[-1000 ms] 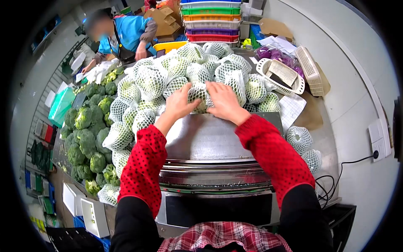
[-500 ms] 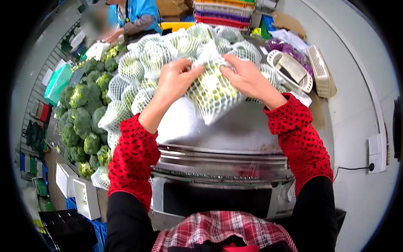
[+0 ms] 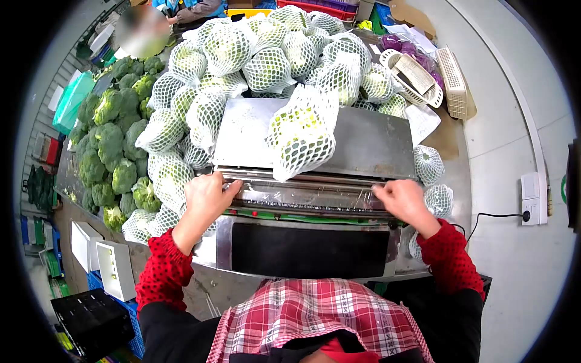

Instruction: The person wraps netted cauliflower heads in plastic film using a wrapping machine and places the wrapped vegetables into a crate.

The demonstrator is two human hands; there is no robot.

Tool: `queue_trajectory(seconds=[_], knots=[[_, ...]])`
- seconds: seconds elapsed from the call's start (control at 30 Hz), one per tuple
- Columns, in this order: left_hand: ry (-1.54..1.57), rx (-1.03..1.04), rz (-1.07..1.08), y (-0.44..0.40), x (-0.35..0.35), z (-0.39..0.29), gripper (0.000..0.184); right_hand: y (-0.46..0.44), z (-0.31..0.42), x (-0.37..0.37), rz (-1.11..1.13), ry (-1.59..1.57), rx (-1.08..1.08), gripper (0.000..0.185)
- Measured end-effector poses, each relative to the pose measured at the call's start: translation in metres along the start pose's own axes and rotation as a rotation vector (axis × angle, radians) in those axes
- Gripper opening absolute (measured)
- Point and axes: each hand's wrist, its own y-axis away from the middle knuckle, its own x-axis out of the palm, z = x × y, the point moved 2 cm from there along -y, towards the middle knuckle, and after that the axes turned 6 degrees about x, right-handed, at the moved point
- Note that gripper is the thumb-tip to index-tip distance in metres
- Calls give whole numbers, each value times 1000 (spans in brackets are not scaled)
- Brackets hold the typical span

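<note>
My left hand [image 3: 209, 195] is closed at the left end of the wrapping machine's front slot, its thumb and fingers pinching the edge of clear plastic film [image 3: 308, 195]. At the right end, my right hand [image 3: 404, 202] pinches the same film, which spans shiny and slightly wrinkled between both hands. Behind it, a pale green vegetable head in a white foam net [image 3: 302, 136] rests on the machine's metal plate [image 3: 372, 142], touched by neither hand. A dark panel [image 3: 308, 250] forms the machine's front.
Several netted heads [image 3: 227, 48] are piled behind and left of the plate. Broccoli heads [image 3: 109, 145] lie farther left. Netted heads [image 3: 428, 164] stand at right, near a white basket [image 3: 455, 85] and a cable [image 3: 493, 215]. A co-worker in blue [image 3: 196, 9] is across the table.
Both hands have let go of the netted vegetable head, now lying on the metal plate. They have moved down toward me and apart, taking hold of the film at the machine's front.
</note>
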Motion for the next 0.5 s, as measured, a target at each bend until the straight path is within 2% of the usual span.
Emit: queue_trajectory(seconds=[0.03,0.07,0.13,0.2,0.23,0.3,0.33,0.4,0.43,0.47,0.5], knots=[[-33,10,9,2,1,-2,50,5,4,9,96,-17,14,56],[-69,21,12,-2,-3,-8,50,5,20,6,115,104,10,55],[-124,-7,-53,-8,-9,-12,53,-1,33,14,170,-16,27,45],[-156,-72,103,-13,-18,-9,48,-3,37,23,89,-82,19,40],[-154,-69,106,-14,-16,-5,48,-1,38,26,19,-152,13,35],[268,-89,310,-16,-2,3,28,2,38,25,-14,-245,15,28],[269,-88,309,-13,-2,9,28,5,36,25,-47,-297,9,27],[696,-67,260,0,0,16,22,28,32,-1,136,-548,56,24],[875,-159,402,9,-24,13,18,49,35,-16,256,-671,139,22],[984,-155,349,14,-44,18,19,62,40,-34,375,-792,218,22],[1152,-250,253,8,-62,30,18,57,45,-54,295,-1004,189,22]])
